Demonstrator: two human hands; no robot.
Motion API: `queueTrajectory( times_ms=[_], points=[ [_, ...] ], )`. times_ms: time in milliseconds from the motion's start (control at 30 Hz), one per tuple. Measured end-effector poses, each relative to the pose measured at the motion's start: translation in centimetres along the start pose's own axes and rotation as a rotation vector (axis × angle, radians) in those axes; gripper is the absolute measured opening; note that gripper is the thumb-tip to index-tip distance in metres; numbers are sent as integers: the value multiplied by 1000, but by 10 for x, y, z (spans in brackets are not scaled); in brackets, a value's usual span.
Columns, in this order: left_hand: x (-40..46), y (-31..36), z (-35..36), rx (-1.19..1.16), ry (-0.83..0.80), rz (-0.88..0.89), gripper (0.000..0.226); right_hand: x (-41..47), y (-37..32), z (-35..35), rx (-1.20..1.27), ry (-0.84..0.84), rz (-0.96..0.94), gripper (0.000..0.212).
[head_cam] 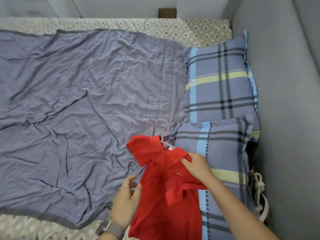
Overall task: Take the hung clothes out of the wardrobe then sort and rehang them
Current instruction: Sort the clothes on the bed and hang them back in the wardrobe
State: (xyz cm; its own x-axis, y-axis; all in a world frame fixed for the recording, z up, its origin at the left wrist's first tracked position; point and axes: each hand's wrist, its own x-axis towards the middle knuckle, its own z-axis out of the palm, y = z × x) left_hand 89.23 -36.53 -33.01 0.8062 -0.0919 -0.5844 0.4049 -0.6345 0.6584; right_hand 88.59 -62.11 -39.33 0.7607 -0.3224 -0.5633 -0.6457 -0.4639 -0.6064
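Two pillows [219, 80], one shirt [166, 187], one hanger [163, 130]

Right hand [195, 168] pinches cloth; left hand [127, 201] relaxed, fingers loose.

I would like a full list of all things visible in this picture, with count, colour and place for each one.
shirt: one, red, on the bed's near side, partly over the near pillow
hanger: one, pale pink, at the shirt's neck, hook lying on the quilt
quilt: one, grey-blue, spread across the bed
pillows: two, blue plaid, right side of the bed
bedsheet: one, beige patterned, under the quilt
headboard: one, grey, far right
rope: one, whitish, beside the near pillow
watch: one, silver, on the left wrist
left hand: touches the shirt's left edge
right hand: pinches the shirt near the collar
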Motion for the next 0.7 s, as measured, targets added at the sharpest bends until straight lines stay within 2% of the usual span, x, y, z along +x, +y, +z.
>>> queueTrajectory(
  times_ms=[133, 233, 333, 433, 467, 567, 633, 700],
  points=[
    [-9, 11, -15, 64, 249, 233, 31, -63, -7, -18, 31, 55, -96, 44],
    [-21, 21, -37, 123, 372, 394, 53, -111, -27, -43, 10, 41, -208, 37],
    [-44, 26, -61, 165, 334, 466, 50, -158, -63, -54, -17, -82, -308, 27],
    [-73, 13, -93, 253, 325, 543, 40, -196, -103, -45, -106, -91, -402, 44],
    [-82, 2, -109, 235, 326, 559, 36, -209, -118, -37, -131, -83, -430, 42],
    [-123, -34, -168, 109, 404, 580, 33, -248, -166, -8, -129, -60, -563, 9],
    [-159, -61, -212, 32, 537, 565, 31, -278, -207, 17, -121, -53, -661, 29],
    [-194, -89, -260, 2, 688, 533, 38, -305, -248, 50, -135, -122, -794, 41]
  ],
)
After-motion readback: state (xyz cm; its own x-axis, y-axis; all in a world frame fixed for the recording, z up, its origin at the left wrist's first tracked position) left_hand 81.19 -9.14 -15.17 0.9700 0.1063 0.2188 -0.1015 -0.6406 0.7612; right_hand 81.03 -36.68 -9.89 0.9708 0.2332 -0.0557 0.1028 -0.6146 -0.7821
